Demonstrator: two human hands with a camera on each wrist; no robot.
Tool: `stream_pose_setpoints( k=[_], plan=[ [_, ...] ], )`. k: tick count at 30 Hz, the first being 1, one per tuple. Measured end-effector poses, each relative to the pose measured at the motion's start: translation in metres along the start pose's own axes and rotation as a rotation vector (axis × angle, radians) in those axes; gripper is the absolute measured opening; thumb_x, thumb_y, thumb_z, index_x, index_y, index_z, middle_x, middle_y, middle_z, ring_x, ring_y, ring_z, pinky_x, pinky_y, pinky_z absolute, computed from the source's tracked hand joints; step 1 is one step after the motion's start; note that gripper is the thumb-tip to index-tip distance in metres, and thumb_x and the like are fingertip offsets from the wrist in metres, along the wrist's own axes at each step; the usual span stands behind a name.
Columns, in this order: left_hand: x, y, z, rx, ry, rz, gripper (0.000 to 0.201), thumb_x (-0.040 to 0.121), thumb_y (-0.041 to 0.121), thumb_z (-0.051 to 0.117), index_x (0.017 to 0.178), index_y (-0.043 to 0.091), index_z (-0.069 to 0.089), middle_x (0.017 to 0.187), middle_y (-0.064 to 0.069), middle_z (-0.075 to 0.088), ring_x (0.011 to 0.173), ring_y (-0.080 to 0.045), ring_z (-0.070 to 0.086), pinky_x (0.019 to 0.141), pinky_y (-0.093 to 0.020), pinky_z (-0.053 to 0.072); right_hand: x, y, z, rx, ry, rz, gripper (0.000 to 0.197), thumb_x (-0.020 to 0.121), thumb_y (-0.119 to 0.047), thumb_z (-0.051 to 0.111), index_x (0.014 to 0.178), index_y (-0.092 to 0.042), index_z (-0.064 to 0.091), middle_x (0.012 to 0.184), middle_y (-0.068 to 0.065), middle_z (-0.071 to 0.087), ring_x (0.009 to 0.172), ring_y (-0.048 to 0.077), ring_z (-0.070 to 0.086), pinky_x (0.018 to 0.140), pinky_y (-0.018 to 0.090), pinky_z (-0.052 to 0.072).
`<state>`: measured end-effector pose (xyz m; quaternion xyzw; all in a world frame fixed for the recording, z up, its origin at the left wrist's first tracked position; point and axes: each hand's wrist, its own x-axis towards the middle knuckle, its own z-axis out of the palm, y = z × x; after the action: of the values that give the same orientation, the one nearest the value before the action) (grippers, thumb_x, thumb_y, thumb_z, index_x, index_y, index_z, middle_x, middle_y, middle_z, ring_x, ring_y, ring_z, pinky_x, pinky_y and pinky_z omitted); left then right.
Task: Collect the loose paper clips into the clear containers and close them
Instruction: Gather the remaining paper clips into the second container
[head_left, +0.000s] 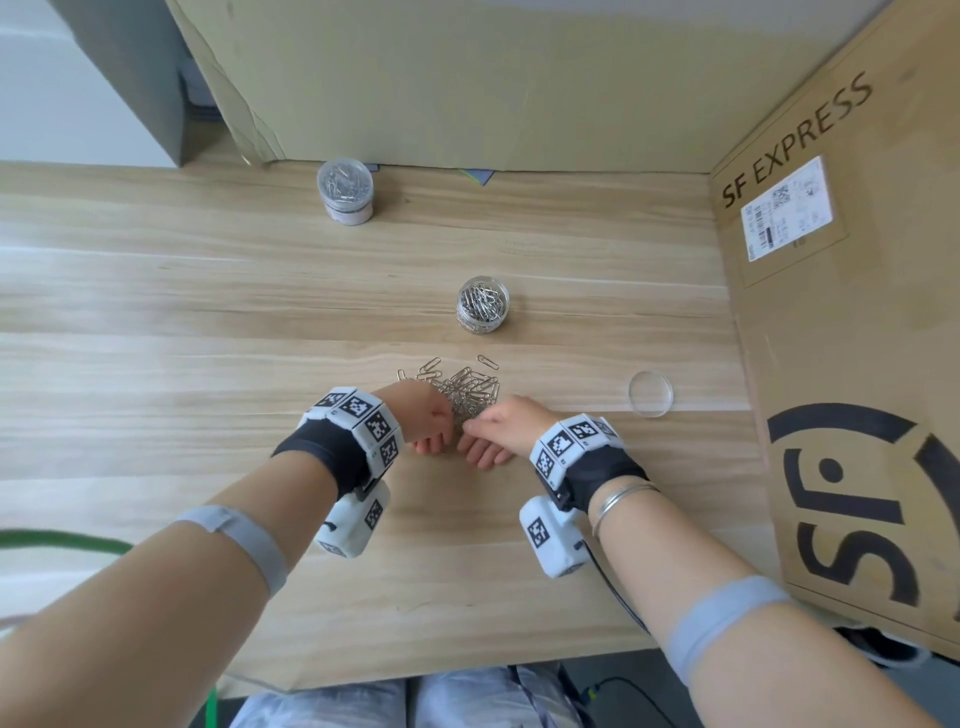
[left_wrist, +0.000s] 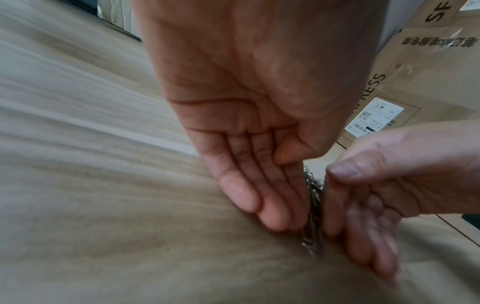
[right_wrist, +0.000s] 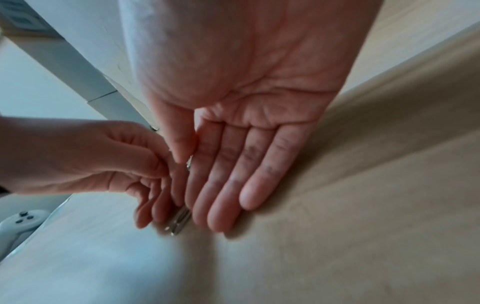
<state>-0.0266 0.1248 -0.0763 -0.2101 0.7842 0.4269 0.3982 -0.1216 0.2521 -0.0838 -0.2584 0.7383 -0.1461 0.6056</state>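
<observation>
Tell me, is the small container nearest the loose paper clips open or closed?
Open. The near container shows clips up to a bare rim, and a clear lid lies apart on the table.

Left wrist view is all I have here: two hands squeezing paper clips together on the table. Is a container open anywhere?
Observer: Yes. The head view shows an open container, nearly full of clips, standing on the table just beyond the loose pile.
Operator: What would close it?
Observer: A clear lid lies flat on the table, right of the right hand.
Operator: Anything else?
Observer: A second container, apparently lidded, stands far back on the left, by the cardboard.
</observation>
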Motion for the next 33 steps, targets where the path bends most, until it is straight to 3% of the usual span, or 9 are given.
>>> stream_pose_setpoints(
  k=[3, 5, 6, 8, 10, 12, 16, 26, 33],
  plan=[
    [-0.004, -0.002, -0.004, 0.057, 0.142, 0.049, 0.026, 0.086, 0.008, 0.04, 0.086, 0.011, 0.067, 0.078, -0.004, 0.067, 0.062, -0.014, 0.057, 0.061, -0.02, 0.046, -0.002, -0.005, -0.011, -0.019, 0.131, -0.076, 0.021, 0.09, -0.023, 0.053, 0.08, -0.019, 0.07, 0.072, -0.005, 0.067, 0.066, 0.014, 0.063, 0.074, 0.031, 0.055],
    [-0.006, -0.006, -0.009, 0.109, 0.394, 0.07, 0.021, 0.087, 0.012, 0.042, 0.08, 0.013, 0.062, 0.076, -0.004, 0.064, 0.067, -0.019, 0.054, 0.062, -0.025, 0.043, -0.006, -0.007, -0.019, -0.189, 0.286, -0.12, 0.007, 0.085, -0.025, 0.061, 0.081, -0.022, 0.066, 0.073, -0.006, 0.063, 0.068, 0.014, 0.06, 0.073, 0.032, 0.053],
    [-0.007, -0.009, -0.013, 0.097, 0.531, 0.057, 0.018, 0.089, 0.015, 0.043, 0.083, 0.013, 0.06, 0.079, -0.005, 0.064, 0.067, -0.02, 0.054, 0.062, -0.027, 0.043, -0.009, -0.006, -0.022, -0.296, 0.377, -0.139, 0.006, 0.082, -0.027, 0.066, 0.085, -0.022, 0.063, 0.08, -0.006, 0.061, 0.074, 0.014, 0.058, 0.074, 0.03, 0.05],
    [-0.008, -0.016, -0.02, 0.042, 0.663, -0.001, 0.012, 0.09, 0.022, 0.048, 0.097, 0.015, 0.054, 0.089, -0.004, 0.058, 0.068, -0.02, 0.053, 0.061, -0.03, 0.043, -0.01, -0.003, -0.024, -0.382, 0.492, -0.161, 0.031, 0.076, -0.024, 0.073, 0.103, -0.019, 0.058, 0.106, -0.001, 0.055, 0.094, 0.016, 0.055, 0.084, 0.024, 0.042],
    [-0.007, -0.02, -0.022, 0.056, 0.593, -0.038, 0.035, 0.082, 0.034, 0.061, 0.111, 0.02, 0.046, 0.102, -0.002, 0.048, 0.074, -0.023, 0.056, 0.066, -0.033, 0.047, -0.009, -0.002, -0.021, -0.327, 0.49, -0.147, 0.065, 0.068, -0.024, 0.081, 0.125, -0.016, 0.049, 0.128, 0.004, 0.043, 0.113, 0.018, 0.049, 0.094, 0.018, 0.033],
    [-0.005, -0.02, -0.019, 0.117, 0.517, -0.015, 0.064, 0.069, 0.041, 0.074, 0.121, 0.024, 0.041, 0.117, -0.004, 0.045, 0.091, -0.027, 0.058, 0.079, -0.038, 0.052, -0.006, -0.003, -0.015, -0.323, 0.458, -0.124, 0.091, 0.062, -0.03, 0.085, 0.138, -0.016, 0.037, 0.136, 0.006, 0.035, 0.121, 0.019, 0.044, 0.102, 0.022, 0.032],
    [-0.001, -0.016, -0.004, 0.276, 0.463, 0.026, 0.087, 0.057, 0.044, 0.081, 0.131, 0.027, 0.036, 0.129, -0.001, 0.04, 0.116, -0.024, 0.043, 0.092, -0.041, 0.049, -0.004, -0.007, -0.006, -0.476, 0.461, -0.071, 0.107, 0.058, -0.045, 0.084, 0.143, -0.019, 0.025, 0.14, 0.002, 0.028, 0.116, 0.022, 0.051, 0.1, 0.036, 0.043],
    [0.007, -0.005, -0.003, 0.146, 0.522, 0.059, 0.056, 0.073, 0.015, 0.073, 0.125, 0.013, 0.05, 0.124, -0.01, 0.05, 0.11, -0.028, 0.053, 0.091, -0.033, 0.043, 0.013, -0.019, 0.002, -0.419, 0.466, -0.175, 0.061, 0.075, -0.026, 0.075, 0.128, -0.013, 0.049, 0.126, 0.008, 0.045, 0.109, 0.027, 0.056, 0.096, 0.039, 0.045],
    [0.009, -0.004, -0.001, 0.075, 0.594, 0.059, 0.037, 0.079, 0.019, 0.068, 0.113, 0.009, 0.059, 0.109, -0.013, 0.061, 0.099, -0.029, 0.059, 0.085, -0.033, 0.045, 0.014, -0.026, -0.006, -0.428, 0.472, -0.199, 0.04, 0.078, -0.017, 0.067, 0.117, -0.015, 0.059, 0.121, 0.006, 0.054, 0.107, 0.026, 0.057, 0.092, 0.038, 0.048]
  ],
)
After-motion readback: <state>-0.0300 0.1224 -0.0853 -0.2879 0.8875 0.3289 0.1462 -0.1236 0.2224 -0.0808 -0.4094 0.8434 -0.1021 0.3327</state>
